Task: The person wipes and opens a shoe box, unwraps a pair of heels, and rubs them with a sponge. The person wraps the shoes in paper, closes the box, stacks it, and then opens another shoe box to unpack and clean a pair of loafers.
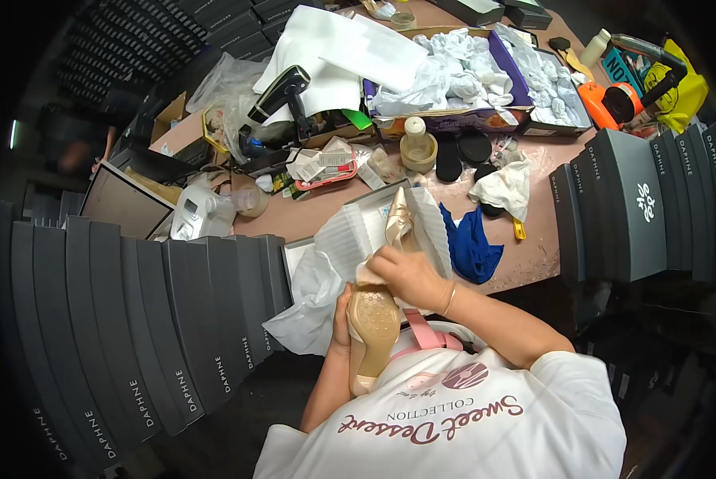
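The left hand (pixel 342 321), clasping the glossy beige heeled shoe (pixel 374 318), should steady it against the half-curled right hand (pixel 408 276), whose hold looks unclear.

We bend our right arm (pixel 505 321) so its forearm points toward ten o'clock, the right hand (pixel 406 275) curled, knuckles up. At that hand's eight o'clock, our left hand (pixel 342 319) grips, partly hidden, left forearm (pixel 324 389) pointing toward one.
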Demonstrator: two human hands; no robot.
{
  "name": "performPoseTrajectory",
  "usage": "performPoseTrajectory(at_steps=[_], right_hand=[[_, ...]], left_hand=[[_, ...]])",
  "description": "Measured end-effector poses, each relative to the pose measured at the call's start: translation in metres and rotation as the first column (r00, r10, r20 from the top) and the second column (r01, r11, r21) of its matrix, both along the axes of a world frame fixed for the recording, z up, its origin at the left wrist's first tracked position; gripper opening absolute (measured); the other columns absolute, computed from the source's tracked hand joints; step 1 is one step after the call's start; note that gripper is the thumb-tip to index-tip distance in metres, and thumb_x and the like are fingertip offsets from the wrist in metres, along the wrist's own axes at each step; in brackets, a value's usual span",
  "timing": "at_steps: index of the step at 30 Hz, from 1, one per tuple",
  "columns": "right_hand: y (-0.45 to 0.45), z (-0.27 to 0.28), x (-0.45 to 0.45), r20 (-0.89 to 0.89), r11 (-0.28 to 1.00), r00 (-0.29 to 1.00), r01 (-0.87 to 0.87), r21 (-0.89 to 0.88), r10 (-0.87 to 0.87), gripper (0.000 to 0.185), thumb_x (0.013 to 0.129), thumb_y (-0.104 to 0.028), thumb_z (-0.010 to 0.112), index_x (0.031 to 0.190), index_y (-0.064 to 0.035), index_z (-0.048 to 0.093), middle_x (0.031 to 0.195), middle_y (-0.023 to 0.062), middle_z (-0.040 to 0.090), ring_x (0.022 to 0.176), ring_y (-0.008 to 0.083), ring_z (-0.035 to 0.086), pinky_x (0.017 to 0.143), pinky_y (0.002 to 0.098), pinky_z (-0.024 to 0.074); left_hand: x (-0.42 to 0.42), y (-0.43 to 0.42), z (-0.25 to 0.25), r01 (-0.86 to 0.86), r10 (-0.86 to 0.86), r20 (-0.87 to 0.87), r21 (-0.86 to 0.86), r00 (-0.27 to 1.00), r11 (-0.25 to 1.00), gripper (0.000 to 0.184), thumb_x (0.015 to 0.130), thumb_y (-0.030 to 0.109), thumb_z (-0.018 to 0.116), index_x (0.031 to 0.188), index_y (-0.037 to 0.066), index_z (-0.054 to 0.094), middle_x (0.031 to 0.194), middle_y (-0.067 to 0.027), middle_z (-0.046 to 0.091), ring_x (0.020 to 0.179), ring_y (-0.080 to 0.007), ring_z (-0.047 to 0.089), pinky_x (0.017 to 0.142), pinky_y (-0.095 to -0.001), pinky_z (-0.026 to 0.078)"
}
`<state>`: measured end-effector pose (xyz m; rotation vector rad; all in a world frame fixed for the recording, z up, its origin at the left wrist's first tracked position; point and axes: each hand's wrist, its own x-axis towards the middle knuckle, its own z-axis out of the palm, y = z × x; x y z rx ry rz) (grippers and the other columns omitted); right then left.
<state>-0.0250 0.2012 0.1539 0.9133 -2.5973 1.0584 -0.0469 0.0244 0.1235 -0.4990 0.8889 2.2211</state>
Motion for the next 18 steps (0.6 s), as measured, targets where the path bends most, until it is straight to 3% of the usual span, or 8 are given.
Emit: performPoseTrajectory(at_steps=[4,7,9,11,14,18], right_hand=[[-0.014,0.014,-0.002,-0.062,0.991,0.994,-0.087,0.099,0.093,0.015,0.077,-0.014,0.059,0.090,-0.0139,0.051,0.084,0.0026,0.051,0.065,0.0171,0.057,0.052,0.0298,0.0460],[-0.001,0.001,-0.044,-0.019,0.997,0.998,0.061,0.045,-0.060,0.014,0.078,-0.015,0.058,0.090,-0.0140,0.051,0.084,0.0026,0.050,0.064,0.0173,0.057,0.052,0.0307,0.0467],[-0.008,0.004,-0.051,-0.037,0.998,0.998,0.057,0.041,-0.056,0.014,0.079,-0.016,0.057,0.091,-0.0140,0.050,0.083,0.0026,0.049,0.063,0.0175,0.056,0.053,0.0312,0.0472],[-0.022,0.009,-0.020,-0.071,0.997,0.997,-0.037,0.067,0.042,0.013,0.080,-0.016,0.057,0.091,-0.0140,0.050,0.083,0.0026,0.049,0.063,0.0177,0.056,0.053,0.0318,0.0477],[-0.021,0.008,-0.026,-0.054,0.999,0.998,0.023,0.048,-0.020,0.013,0.081,-0.017,0.056,0.091,-0.0143,0.049,0.083,0.0023,0.049,0.063,0.0173,0.056,0.053,0.0317,0.0480],[-0.014,0.013,-0.022,-0.152,0.988,0.987,-0.024,0.153,0.048,0.012,0.079,-0.019,0.059,0.089,-0.0157,0.052,0.082,0.0001,0.051,0.064,0.0136,0.058,0.052,0.0274,0.0474]], left_hand=[[-0.011,0.007,0.020,-0.045,0.042,-0.025,-0.141,0.999,0.989,0.050,0.096,0.047,0.033,0.117,0.006,0.053,0.100,-0.0145,0.064,0.080,-0.0196,0.063,0.067,-0.0306,0.054],[-0.007,0.001,0.005,0.040,-0.039,-0.062,0.015,0.997,0.999,0.051,0.096,0.047,0.033,0.117,0.005,0.052,0.100,-0.0147,0.064,0.079,-0.0196,0.063,0.067,-0.0303,0.054],[-0.015,-0.008,0.002,0.079,-0.074,-0.098,0.047,0.992,0.996,0.051,0.096,0.047,0.033,0.117,0.005,0.052,0.100,-0.0148,0.064,0.079,-0.0196,0.063,0.067,-0.0302,0.054],[-0.015,-0.015,-0.003,0.052,-0.051,-0.012,0.116,0.999,0.992,0.052,0.096,0.047,0.032,0.117,0.004,0.052,0.099,-0.0151,0.064,0.079,-0.0202,0.064,0.067,-0.0309,0.054],[-0.005,-0.013,-0.005,0.004,-0.021,0.087,0.196,0.996,0.981,0.053,0.096,0.047,0.032,0.116,0.003,0.052,0.099,-0.0155,0.064,0.079,-0.0208,0.064,0.067,-0.0316,0.054],[-0.010,-0.006,0.020,-0.050,0.050,-0.033,-0.011,0.998,0.999,0.051,0.096,0.047,0.033,0.115,0.004,0.052,0.100,-0.0161,0.064,0.080,-0.0216,0.064,0.068,-0.0330,0.054]])
